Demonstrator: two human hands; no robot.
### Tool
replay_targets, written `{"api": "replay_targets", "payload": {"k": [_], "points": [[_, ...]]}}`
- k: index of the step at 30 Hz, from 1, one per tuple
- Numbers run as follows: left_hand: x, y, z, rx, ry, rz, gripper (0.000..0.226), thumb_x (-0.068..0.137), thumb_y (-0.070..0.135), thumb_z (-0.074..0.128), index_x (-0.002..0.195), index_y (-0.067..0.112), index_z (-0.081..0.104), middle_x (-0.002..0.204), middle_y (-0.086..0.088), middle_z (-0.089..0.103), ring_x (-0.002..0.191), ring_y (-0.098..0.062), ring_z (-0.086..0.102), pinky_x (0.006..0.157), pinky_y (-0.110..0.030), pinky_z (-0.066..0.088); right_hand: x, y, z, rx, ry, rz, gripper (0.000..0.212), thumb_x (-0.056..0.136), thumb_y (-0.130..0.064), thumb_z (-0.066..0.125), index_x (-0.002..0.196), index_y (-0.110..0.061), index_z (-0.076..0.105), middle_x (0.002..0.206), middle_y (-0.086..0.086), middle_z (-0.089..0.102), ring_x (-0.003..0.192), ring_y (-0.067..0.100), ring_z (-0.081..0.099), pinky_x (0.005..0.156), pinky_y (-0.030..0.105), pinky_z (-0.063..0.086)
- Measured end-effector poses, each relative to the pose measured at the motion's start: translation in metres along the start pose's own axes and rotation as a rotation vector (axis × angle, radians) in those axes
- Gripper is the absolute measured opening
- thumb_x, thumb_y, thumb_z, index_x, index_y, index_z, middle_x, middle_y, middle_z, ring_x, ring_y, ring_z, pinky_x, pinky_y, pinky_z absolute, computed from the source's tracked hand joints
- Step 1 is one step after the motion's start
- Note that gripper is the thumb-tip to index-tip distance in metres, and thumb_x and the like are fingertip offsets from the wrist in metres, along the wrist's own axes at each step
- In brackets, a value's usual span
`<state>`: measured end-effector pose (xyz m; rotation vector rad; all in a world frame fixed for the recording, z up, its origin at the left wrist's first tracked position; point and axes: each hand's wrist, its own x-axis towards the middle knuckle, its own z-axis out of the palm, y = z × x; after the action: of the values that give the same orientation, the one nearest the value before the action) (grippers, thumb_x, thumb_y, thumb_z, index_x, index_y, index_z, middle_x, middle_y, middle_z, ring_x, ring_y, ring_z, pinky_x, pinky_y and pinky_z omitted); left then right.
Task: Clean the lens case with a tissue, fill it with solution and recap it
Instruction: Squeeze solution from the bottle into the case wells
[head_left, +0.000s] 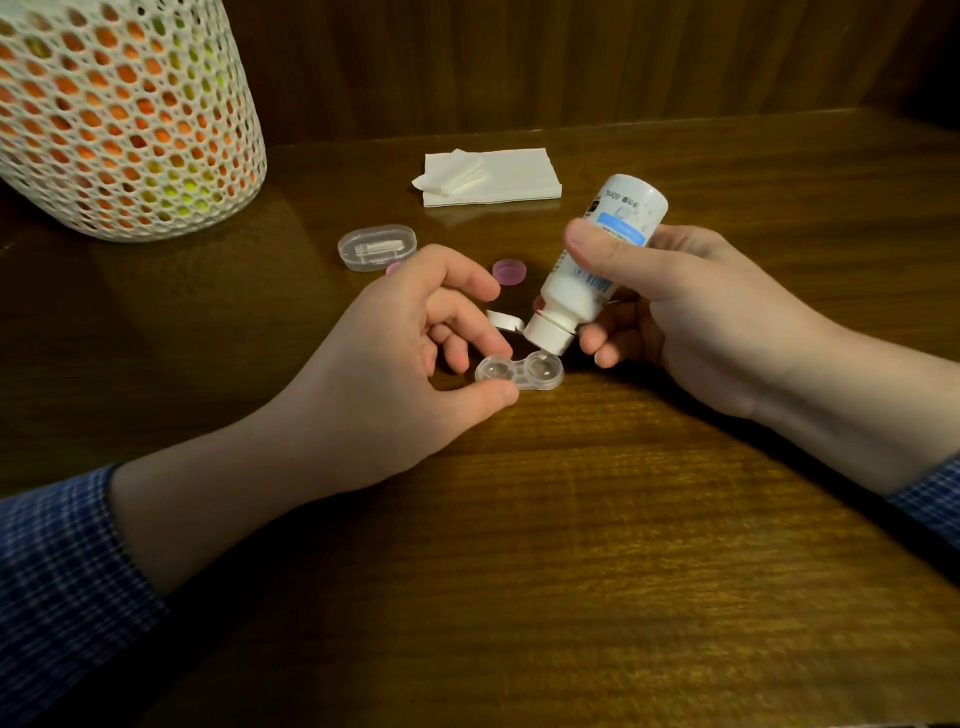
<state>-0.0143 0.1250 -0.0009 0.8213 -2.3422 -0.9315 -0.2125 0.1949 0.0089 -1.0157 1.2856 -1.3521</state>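
Observation:
A clear two-well lens case lies uncapped on the wooden table. My left hand pinches its left end between thumb and fingers. My right hand grips a white solution bottle tipped upside down, its nozzle right over the case's right well. The bottle's flip cap hangs open to the left. One pink cap lies behind the case; another pink cap peeks out behind my left hand. A folded white tissue with a crumpled piece on it lies further back.
A small clear oval box sits behind my left hand. A white mesh basket with orange and yellow contents stands at the back left. A dark wooden wall closes the back of the table.

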Motion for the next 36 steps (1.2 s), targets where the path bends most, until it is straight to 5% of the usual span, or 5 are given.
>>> {"api": "replay_targets", "payload": {"k": [15, 36], "points": [[0.0004, 0.0000, 0.0004, 0.004, 0.003, -0.011, 0.058, 0.068, 0.035, 0.084, 0.118, 0.023, 0.058, 0.092, 0.013, 0.076, 0.077, -0.009, 0.068, 0.066, -0.019, 0.054, 0.0014, 0.0007, -0.0020, 0.011, 0.037, 0.013, 0.032, 0.078, -0.041, 0.073, 0.094, -0.014, 0.069, 0.084, 0.010, 0.076, 0.054, 0.013, 0.060, 0.048, 0.022, 0.052], [0.0022, -0.0014, 0.0002, -0.018, 0.010, -0.037, 0.052, 0.072, 0.030, 0.085, 0.117, 0.021, 0.060, 0.092, 0.012, 0.077, 0.072, -0.010, 0.067, 0.061, -0.018, 0.053, 0.0030, -0.0038, -0.0010, 0.041, 0.065, 0.063, 0.029, 0.093, -0.039, 0.067, 0.096, -0.010, 0.064, 0.069, 0.001, 0.076, 0.051, 0.009, 0.060, 0.045, 0.019, 0.051]]}}
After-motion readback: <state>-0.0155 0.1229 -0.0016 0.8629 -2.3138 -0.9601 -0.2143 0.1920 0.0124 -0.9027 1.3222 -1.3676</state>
